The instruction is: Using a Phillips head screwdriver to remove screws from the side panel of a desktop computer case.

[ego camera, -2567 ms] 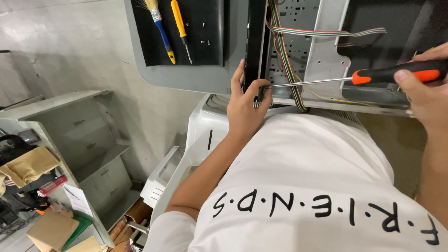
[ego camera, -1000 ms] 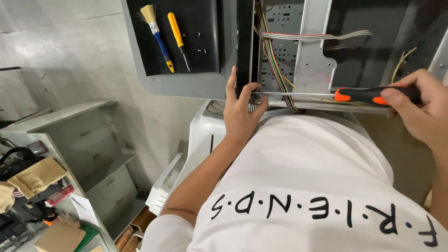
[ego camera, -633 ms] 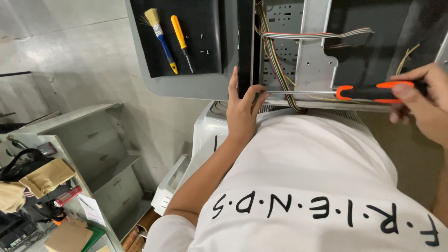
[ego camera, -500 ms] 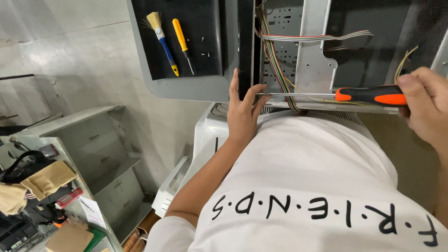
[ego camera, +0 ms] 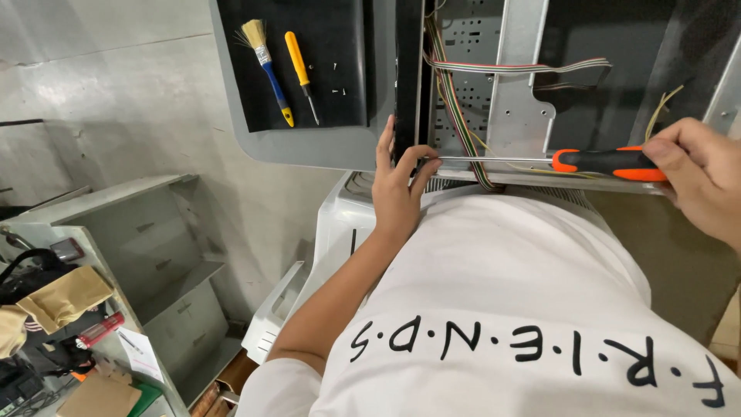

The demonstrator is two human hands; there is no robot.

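- The left hand (ego camera: 397, 189) sits at the near edge of the opened metal case (ego camera: 525, 100), fingers curled around the black front panel (ego camera: 407, 69) at 12 o'clock from the wrist; the grip is closed on that panel's edge.
- The right hand (ego camera: 706, 185) is out at 3 o'clock, its grip wrapped around the orange-and-black handle of a long screwdriver (ego camera: 540, 160).
- That screwdriver's long axis runs level from 3 o'clock to 9 o'clock, with the tip pointing toward 9 o'clock and ending just beside the left fingertips.
- Open room is tight: the shaft lies along the case's near edge, close above the person's white shirt (ego camera: 525, 309), with a bundle of coloured wires (ego camera: 455, 108) crossing behind it.
- Counted tools on the black mat (ego camera: 309, 62) at 11 o'clock: one paintbrush (ego camera: 266, 69) with a blue handle, one small yellow screwdriver (ego camera: 299, 69), and a few loose screws (ego camera: 337, 81) to its right.
- The grey tabletop (ego camera: 309, 147) ends in a rounded edge left of the left hand; beyond it, at 8 o'clock, stand grey shelves (ego camera: 147, 255).
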